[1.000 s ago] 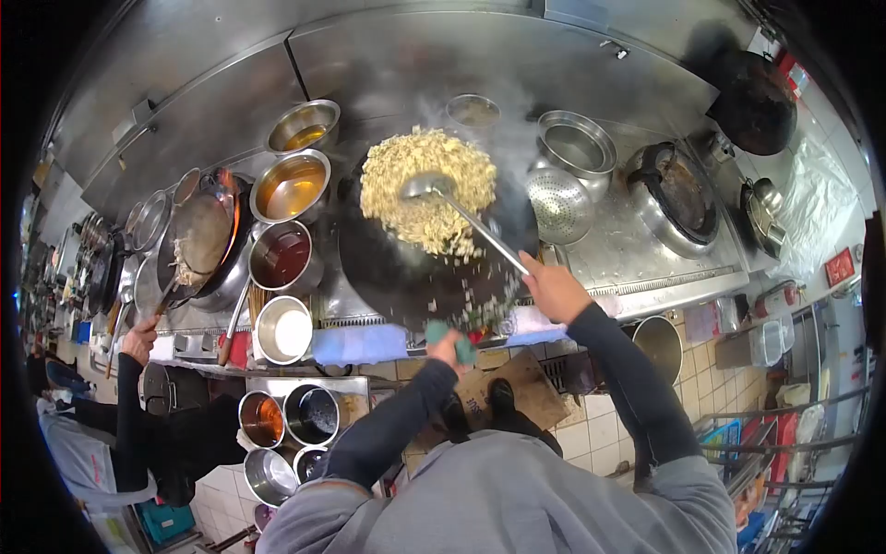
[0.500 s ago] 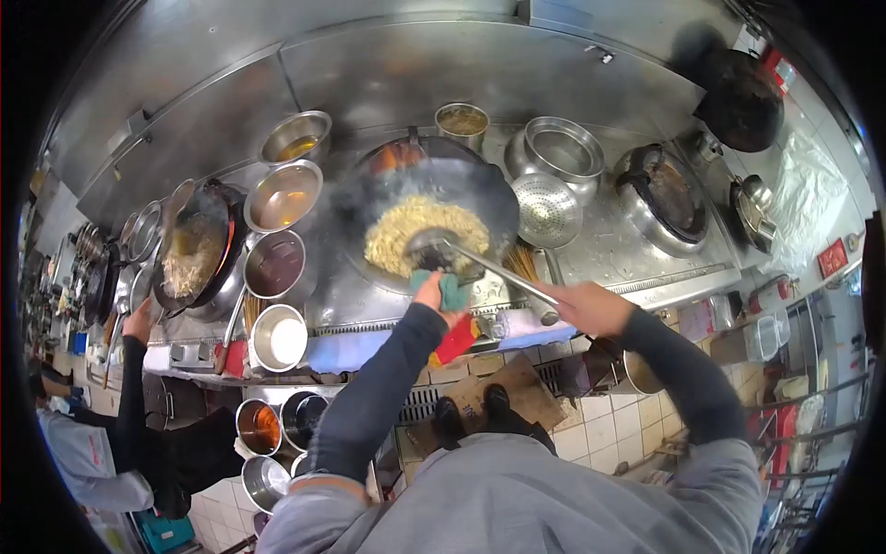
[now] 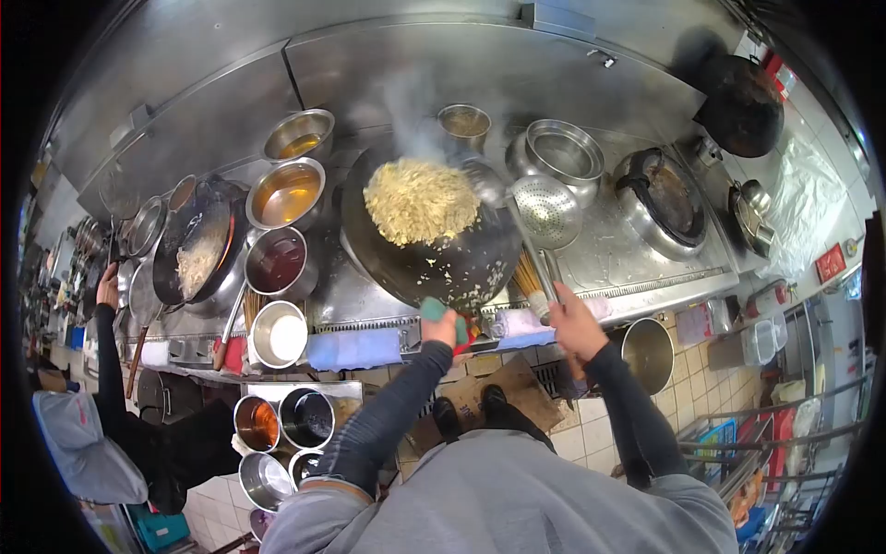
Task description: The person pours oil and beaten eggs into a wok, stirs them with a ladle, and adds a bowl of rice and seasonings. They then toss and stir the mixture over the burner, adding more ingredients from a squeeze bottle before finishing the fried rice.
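Note:
In front of me a large dark wok point(image 3: 392, 272) is tilted toward me. A mass of pale yellow fried rice point(image 3: 420, 201) is heaped at its far side, with loose grains scattered nearer. My left hand point(image 3: 445, 330) is closed around a green cloth point(image 3: 432, 310) at the wok's near rim; the part gripped through the cloth is hidden. My right hand point(image 3: 577, 323) is wrapped around the long handle of a metal ladle point(image 3: 528, 235). The ladle's bowl is at the wok's right side, beside the rice.
A perforated strainer point(image 3: 546, 210) and a bamboo brush point(image 3: 529, 280) lie right of the wok. Metal bowls of liquid point(image 3: 288, 196) line its left. A lidded-looking pot point(image 3: 563, 152) stands behind right. At far left a co-worker's hand point(image 3: 108, 286) is near another wok point(image 3: 191, 245).
The wok has tipped toward me and the rice has shifted to its far side. My left hand has come down toward me; the ladle has swung from the rice to the right.

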`<act>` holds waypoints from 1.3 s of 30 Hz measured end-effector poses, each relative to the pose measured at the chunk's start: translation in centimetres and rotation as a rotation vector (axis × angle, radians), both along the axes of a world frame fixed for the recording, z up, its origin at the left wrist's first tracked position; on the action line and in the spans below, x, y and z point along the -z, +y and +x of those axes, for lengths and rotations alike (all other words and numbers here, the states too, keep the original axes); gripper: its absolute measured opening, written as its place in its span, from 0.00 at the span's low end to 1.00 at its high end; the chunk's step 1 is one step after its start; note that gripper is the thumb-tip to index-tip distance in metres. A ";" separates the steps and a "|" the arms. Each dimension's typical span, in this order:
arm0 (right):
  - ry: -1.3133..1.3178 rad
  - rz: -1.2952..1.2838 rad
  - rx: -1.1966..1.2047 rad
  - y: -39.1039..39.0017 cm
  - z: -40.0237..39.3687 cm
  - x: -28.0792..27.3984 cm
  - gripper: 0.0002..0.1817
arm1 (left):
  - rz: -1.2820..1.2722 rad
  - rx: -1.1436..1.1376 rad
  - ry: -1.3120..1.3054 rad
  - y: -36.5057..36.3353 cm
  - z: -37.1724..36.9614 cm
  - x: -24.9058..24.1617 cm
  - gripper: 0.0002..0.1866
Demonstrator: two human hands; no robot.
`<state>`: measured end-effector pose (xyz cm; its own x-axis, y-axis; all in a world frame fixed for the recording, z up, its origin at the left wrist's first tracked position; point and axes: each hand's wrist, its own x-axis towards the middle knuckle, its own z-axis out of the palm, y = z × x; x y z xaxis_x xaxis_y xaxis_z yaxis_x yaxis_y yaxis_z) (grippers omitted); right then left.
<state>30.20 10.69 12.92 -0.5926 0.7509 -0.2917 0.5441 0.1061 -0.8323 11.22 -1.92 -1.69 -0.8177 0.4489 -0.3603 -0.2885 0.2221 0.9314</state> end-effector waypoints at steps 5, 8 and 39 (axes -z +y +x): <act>0.130 -0.242 0.001 -1.7 -4.2 0.4 0.23 | 0.358 -0.235 -0.098 1.1 2.9 4.0 0.12; 0.708 -1.755 0.102 0.7 -4.1 -0.9 0.18 | 0.418 -0.164 -0.730 1.4 0.1 -0.8 0.06; 0.365 -0.843 0.240 -6.2 7.7 14.5 0.33 | 0.132 0.146 -0.754 -4.5 -5.0 0.8 0.17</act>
